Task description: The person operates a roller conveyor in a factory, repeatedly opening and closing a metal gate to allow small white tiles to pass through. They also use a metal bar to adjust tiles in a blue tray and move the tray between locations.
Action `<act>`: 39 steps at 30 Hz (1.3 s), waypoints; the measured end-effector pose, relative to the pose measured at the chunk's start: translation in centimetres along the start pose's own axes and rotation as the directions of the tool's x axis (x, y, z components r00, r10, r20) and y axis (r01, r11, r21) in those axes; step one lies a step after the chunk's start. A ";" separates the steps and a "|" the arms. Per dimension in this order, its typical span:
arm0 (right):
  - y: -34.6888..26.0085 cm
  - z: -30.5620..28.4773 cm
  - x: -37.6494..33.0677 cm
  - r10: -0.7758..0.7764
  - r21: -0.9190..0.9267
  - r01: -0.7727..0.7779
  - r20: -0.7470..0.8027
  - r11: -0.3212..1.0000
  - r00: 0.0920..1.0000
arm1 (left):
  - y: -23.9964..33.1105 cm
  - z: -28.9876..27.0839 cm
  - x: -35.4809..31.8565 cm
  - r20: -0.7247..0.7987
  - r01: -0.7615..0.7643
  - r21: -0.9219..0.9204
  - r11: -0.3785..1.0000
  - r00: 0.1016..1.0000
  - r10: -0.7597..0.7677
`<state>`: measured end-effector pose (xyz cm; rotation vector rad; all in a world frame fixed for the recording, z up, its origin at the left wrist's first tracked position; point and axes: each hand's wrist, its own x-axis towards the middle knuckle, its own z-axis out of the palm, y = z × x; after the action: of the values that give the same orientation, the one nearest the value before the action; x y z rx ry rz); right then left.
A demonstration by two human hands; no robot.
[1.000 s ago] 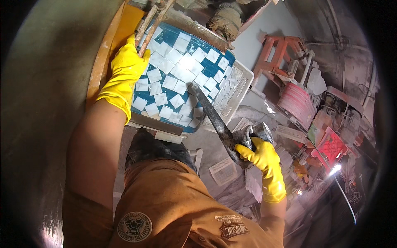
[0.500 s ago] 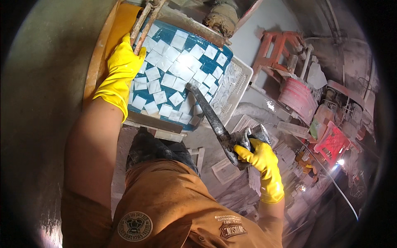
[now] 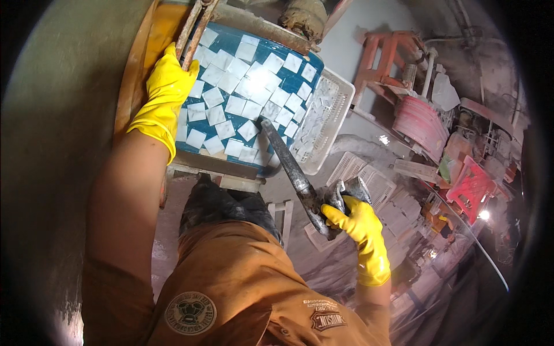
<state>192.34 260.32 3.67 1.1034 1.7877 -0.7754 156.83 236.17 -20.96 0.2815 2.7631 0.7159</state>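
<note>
A blue board (image 3: 262, 55) covered with several small white square tiles (image 3: 236, 105) lies in front of me. My left hand (image 3: 167, 86), in a yellow rubber glove, rests flat on the board's left edge beside a rusty metal bar (image 3: 193, 26). My right hand (image 3: 355, 222), also yellow-gloved, grips the handles of long grey metal pliers (image 3: 291, 170). The pliers' jaws reach up to the tiles at the board's lower right. My orange trousers fill the lower middle.
A white plastic basket (image 3: 332, 124) holding tile pieces sits right of the board. More white crates (image 3: 360, 173) lie below it. An orange metal stool (image 3: 384, 57), a pink ribbed bucket (image 3: 421, 121) and red clutter (image 3: 473, 187) stand at right. A grey wall curves along the left.
The view has shifted slightly. The pliers' jaws have moved a little down and left over the tiles. My left hand stays on the board's edge.
</note>
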 end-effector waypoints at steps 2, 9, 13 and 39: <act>0.1 0.7 -0.1 0.000 0.018 0.000 0.003 1.000 1.000 | 0.4 -0.5 -0.2 0.000 -0.007 0.017 1.000 1.000 0.007; 0.8 3.2 -0.7 0.019 0.110 -0.019 0.000 0.994 1.000 | 0.4 -0.9 -0.3 0.008 0.005 0.016 1.000 1.000 -0.006; 1.2 4.5 -1.2 0.018 0.142 -0.018 0.004 0.990 1.000 | 0.5 -1.1 0.0 0.030 0.017 0.043 0.999 0.999 -0.018; 2.3 12.3 -6.3 0.098 0.369 -0.085 -0.016 0.926 0.995 | 0.0 -2.1 -0.6 0.080 0.058 0.030 0.998 0.995 -0.060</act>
<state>200.12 248.69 4.00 1.4410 1.6431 -1.0695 156.73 235.08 -19.03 0.2276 2.6946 0.6380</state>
